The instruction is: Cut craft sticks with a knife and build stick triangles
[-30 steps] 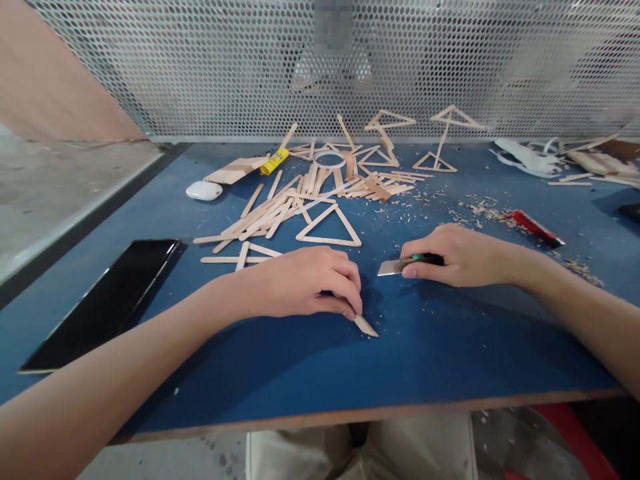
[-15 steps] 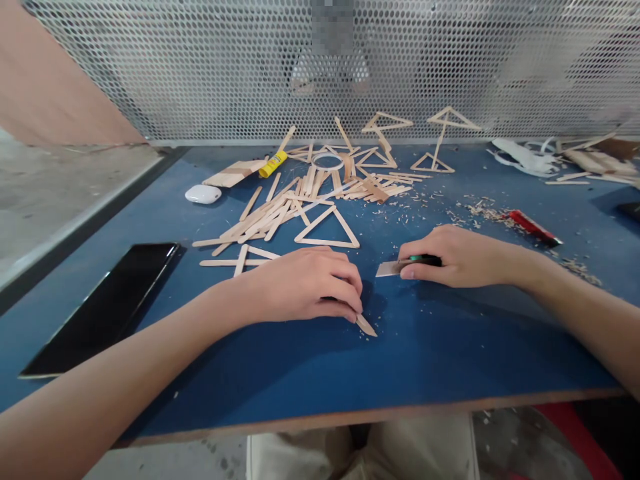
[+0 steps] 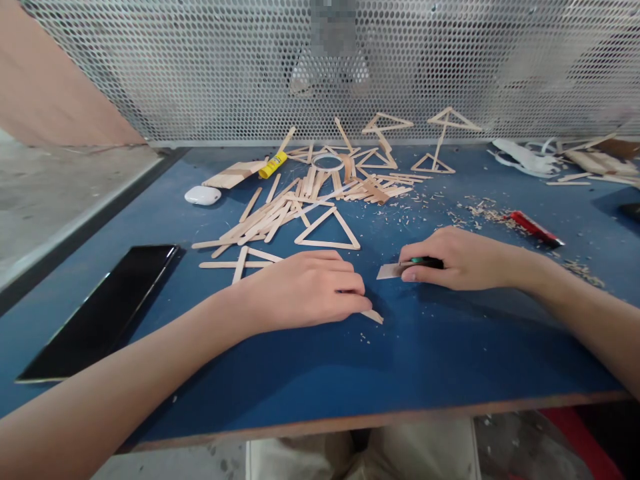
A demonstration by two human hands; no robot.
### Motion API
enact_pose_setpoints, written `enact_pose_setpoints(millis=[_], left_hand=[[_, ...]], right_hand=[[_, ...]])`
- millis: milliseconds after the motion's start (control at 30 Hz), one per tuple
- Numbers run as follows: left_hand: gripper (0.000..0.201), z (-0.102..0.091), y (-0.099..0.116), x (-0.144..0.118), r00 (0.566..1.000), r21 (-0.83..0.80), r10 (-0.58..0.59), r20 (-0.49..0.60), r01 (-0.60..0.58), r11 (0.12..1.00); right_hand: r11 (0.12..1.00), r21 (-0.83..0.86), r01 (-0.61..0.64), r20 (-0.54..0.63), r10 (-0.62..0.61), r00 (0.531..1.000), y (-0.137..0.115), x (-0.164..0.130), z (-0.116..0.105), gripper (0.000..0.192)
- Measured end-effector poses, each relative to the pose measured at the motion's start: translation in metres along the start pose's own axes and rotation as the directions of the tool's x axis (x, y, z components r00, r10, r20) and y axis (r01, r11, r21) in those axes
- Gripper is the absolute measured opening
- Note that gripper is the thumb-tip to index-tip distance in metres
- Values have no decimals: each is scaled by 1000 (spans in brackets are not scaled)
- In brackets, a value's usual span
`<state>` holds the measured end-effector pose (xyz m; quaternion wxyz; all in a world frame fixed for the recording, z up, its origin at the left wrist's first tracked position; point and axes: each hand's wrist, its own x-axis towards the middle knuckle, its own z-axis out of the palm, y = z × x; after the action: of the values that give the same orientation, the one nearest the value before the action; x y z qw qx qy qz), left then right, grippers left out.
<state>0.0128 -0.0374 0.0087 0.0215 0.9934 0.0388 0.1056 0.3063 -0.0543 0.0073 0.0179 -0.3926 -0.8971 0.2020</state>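
Closed over a popsicle stick (image 3: 374, 316), my left hand (image 3: 315, 290) rests low over the blue table; only the stick's cut, angled end pokes out past the fingers. My right hand (image 3: 450, 258) grips a utility knife (image 3: 423, 263) with its wide blade out, pointing left toward the stick but apart from it. Just behind my left hand lies a triangle of sticks (image 3: 327, 229). Another joined stick frame (image 3: 245, 260) is partly hidden by that hand. Small wood shavings dot the table below the stick's end.
Loose popsicle sticks (image 3: 265, 220) lie heaped at the middle back, with a tape roll (image 3: 327, 162) and a yellow glue tube (image 3: 273, 165). A phone (image 3: 103, 310) and a white case (image 3: 203, 195) are left. A red cutter (image 3: 536, 229) sits right. Perforated metal (image 3: 225, 73) walls the back.
My left hand has shifted slightly right, and the stick's end has moved up and right, with less of it showing. My right hand with the knife stays almost where it was.
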Motion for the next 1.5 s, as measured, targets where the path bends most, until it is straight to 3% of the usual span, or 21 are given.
enact_pose_setpoints(millis=[133,367,533,700,867,1200,1500], left_hand=[[22,0,0,-1,999,-61,15,-31,-17,998],[23,-4,-7,-2,999,-214,-39,34,46,976],[26,-7,-9,-2,998,-264,-41,48,52,963],[23,-5,-11,-2,998,-245,-26,63,41,969],[21,-4,-11,-4,994,-237,-33,101,56,970],[20,0,-9,-5,991,-354,-51,124,93,931],[10,3,-12,-6,994,-336,-32,102,65,940]], right_hand=[[1000,-23,6,-5,-6,1000,0,0,1,37],[999,-51,-1,2,1,1000,-3,0,1,37],[992,-73,103,-35,-106,994,-4,-1,3,36],[911,-318,261,-116,-311,943,-19,1,16,37],[844,-474,251,-159,-362,918,-34,6,27,40],[933,-299,200,-243,-277,930,-36,9,34,38],[921,-324,216,-294,-315,902,-35,9,38,35]])
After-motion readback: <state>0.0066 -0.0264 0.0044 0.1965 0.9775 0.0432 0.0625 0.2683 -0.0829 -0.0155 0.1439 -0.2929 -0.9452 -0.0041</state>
